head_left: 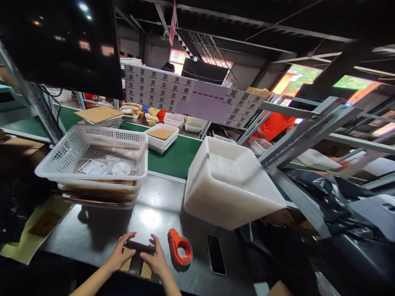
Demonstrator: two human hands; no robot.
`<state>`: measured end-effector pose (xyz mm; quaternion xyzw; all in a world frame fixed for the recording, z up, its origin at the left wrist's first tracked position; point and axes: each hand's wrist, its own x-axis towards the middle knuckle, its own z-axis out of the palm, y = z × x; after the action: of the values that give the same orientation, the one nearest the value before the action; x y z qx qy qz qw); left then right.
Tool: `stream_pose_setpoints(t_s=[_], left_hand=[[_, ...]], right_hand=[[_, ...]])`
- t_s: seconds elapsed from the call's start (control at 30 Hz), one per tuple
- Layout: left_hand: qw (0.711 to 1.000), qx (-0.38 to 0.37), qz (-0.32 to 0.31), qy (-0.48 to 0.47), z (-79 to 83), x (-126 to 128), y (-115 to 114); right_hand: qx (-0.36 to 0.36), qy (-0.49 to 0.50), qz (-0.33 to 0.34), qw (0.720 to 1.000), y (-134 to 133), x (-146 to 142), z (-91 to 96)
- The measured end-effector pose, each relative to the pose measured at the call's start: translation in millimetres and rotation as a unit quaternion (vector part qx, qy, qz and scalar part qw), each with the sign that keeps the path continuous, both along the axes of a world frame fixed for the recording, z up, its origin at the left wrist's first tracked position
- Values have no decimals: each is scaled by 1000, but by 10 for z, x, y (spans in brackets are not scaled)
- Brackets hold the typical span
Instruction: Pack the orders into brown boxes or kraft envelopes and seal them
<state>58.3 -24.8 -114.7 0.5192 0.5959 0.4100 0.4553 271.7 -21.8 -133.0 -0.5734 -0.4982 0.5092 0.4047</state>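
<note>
Both my hands rest on a small dark flat object [139,246] lying on a brown cardboard piece [145,269] at the near edge of the grey metal table [154,213]. My left hand [119,254] touches the object's left end with fingers partly stretched. My right hand [158,258] presses its right end, fingers curved over it. An orange tape dispenser [180,246] lies just right of my right hand. A black phone [216,255] lies flat further right.
A stack of white perforated baskets [92,160] stands at the left, the top one holding a paper and clear bags. A tilted white basket [228,185] sits at the right. A green conveyor belt [173,158] runs behind. A person in orange [274,125] works beyond the rack.
</note>
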Motion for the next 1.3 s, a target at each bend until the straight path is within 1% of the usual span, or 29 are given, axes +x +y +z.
stream_pose_setpoints(t_s=[0.03, 0.1, 0.17, 0.2, 0.27, 0.33, 0.37, 0.43, 0.5, 0.53, 0.57, 0.6, 0.63, 0.67, 0.7, 0.77, 0.83, 0.87, 0.9, 0.93, 0.97, 1.03, 1.1, 1.13, 1.17, 1.2, 1.27, 1.3], left_hand=[[999, 47, 6, 12, -64, -26, -30], [992, 120, 12, 48, -159, -84, -98], [977, 195, 10, 83, -197, -132, -162], [969, 228, 8, 99, -201, -150, -192], [952, 276, 0, 131, -198, -191, -245], [935, 310, -20, 169, -210, -264, -297], [925, 327, -44, 190, -224, -318, -326], [895, 360, -117, 236, -256, -462, -394], [861, 374, -196, 283, -255, -625, -470], [848, 366, -229, 307, -232, -700, -506], [840, 345, -258, 330, -190, -763, -538], [837, 317, -281, 347, -131, -811, -562], [838, 284, -300, 356, -60, -841, -577], [846, 252, -311, 352, 15, -850, -580], [859, 224, -314, 337, 87, -839, -571], [901, 175, -289, 273, 187, -759, -525], [948, 125, -222, 190, 200, -625, -472], [967, 102, -178, 152, 181, -550, -458], [980, 84, -131, 121, 155, -476, -455], [989, 71, -90, 98, 129, -409, -466], [993, 62, -59, 83, 109, -353, -487], [996, 51, -26, 69, 93, -276, -543], [998, 32, -5, 52, 99, -244, -589], [999, 15, 3, 40, 103, -239, -598], [1000, -7, 8, 25, 107, -240, -597], [999, -31, 8, 11, 108, -246, -586], [998, -69, -6, -6, 106, -262, -534], [997, -78, -17, -6, 105, -270, -499]], right_hand=[[33, 1, -5, 999, -33, 29, -42], [140, -18, -8, 990, -128, 84, -120], [259, -53, 11, 964, -215, 129, -162], [308, -71, 32, 948, -241, 152, -164], [381, -108, 89, 914, -238, 217, -139], [426, -149, 167, 876, -169, 326, -91], [440, -172, 211, 856, -122, 398, -60], [438, -224, 309, 814, -33, 567, 25], [389, -281, 408, 777, 11, 732, 151], [354, -303, 448, 763, 8, 797, 226], [318, -320, 479, 753, -11, 844, 300], [286, -329, 495, 752, -44, 868, 365], [257, -331, 498, 759, -86, 868, 415], [232, -326, 488, 776, -135, 842, 444], [207, -313, 466, 801, -186, 793, 449], [168, -268, 380, 869, -284, 631, 391], [155, -207, 257, 931, -364, 421, 277], [156, -178, 193, 952, -397, 317, 214], [159, -153, 139, 965, -423, 225, 155], [156, -133, 99, 974, -444, 153, 105], [144, -121, 67, 980, -460, 109, 67], [97, -121, 13, 988, -475, 116, 31], [52, -145, -48, 987, -462, 242, 44], [32, -179, -81, 980, -440, 335, 66], [13, -228, -105, 968, -406, 436, 95], [-10, -287, -115, 951, -359, 534, 128], [-65, -398, -106, 909, -234, 695, 195], [-87, -431, -90, 894, -164, 751, 226]])
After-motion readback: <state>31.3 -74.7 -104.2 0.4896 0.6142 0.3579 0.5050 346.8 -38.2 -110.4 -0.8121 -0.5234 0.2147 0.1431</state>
